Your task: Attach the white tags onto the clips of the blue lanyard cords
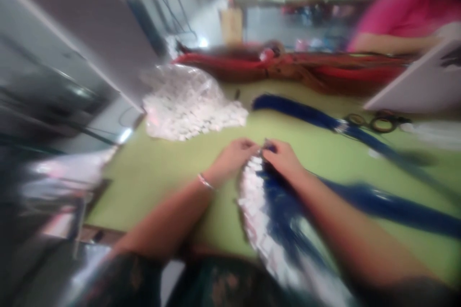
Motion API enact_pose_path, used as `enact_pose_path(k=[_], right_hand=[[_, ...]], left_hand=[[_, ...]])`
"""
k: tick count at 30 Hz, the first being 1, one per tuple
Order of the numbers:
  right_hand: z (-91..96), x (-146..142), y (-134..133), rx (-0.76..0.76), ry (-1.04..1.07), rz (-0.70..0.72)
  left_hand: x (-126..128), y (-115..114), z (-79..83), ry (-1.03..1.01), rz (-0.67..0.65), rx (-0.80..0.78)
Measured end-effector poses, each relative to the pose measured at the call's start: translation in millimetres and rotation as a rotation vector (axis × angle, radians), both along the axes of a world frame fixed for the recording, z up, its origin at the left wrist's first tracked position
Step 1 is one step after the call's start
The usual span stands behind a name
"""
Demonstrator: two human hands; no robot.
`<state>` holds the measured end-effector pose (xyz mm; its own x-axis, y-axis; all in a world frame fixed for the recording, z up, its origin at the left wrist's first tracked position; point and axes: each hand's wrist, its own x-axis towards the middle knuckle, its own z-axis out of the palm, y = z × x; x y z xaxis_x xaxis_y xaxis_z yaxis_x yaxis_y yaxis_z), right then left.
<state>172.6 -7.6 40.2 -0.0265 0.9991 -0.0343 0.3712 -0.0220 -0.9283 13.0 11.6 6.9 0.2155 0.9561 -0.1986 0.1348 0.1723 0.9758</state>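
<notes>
**Both hands pinch the far end of a blue bundle**

A dark patterned garment (216, 288) fills the bottom edge, and both forearms reach out over it. The blue bundle (284, 206) lies on the green worktop (173, 172) between the forearms. It is made of dark blue strands, glossy in places, and a row of small white tags (254, 201) runs along its left side.

The left hand (234, 156) and right hand (284, 158) meet at the bundle's far end, fingers closed in a pinch on it. Motion blur smears everything, so which strand or tag each fingertip grips cannot be made out. The right forearm covers part of the strands, and the bundle's near end dissolves into blur at the lap.

Beyond the hands sits a bag of white pieces (187, 105), its contents too soft to identify.
</notes>
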Motion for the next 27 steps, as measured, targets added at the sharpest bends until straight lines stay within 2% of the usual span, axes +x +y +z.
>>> enact_pose_path(k=[5, 9, 11, 13, 16, 17, 19, 22, 27], right_hand=[[0.9, 0, -2, -0.022, 0.069, -0.055], [-6.7, 3, 2, -0.091, 0.310, -0.205], [-10.9, 4, 4, -0.120, 0.422, -0.210], [-13.6, 4, 6, -0.125, 0.465, -0.141], [-13.6, 4, 6, -0.103, 0.478, -0.072], [-12.6, 4, 5, -0.093, 0.477, -0.061], [-10.0, 4, 4, -0.072, 0.456, -0.045], [-6.3, 4, 2, -0.058, 0.392, -0.040], [-4.4, 1, 1, -0.106, 0.298, -0.088]], left_hand=[[-2, 1, 5.2, 0.064, -0.095, 0.085], [-15, 4, 13.4, 0.089, -0.216, 0.173], [-24, 10, 16.3, 0.141, -0.262, 0.209], [-36, 18, 16.6, 0.260, -0.185, 0.298], [-57, 37, 11.5, 0.579, 0.165, 0.560], [-63, 43, 8.8, 0.686, 0.225, 0.616], [-72, 53, 2.9, 0.852, 0.199, 0.653], [-77, 59, -4.0, 0.985, 0.091, 0.661], [-78, 56, -7.7, 0.995, 0.054, 0.672]])
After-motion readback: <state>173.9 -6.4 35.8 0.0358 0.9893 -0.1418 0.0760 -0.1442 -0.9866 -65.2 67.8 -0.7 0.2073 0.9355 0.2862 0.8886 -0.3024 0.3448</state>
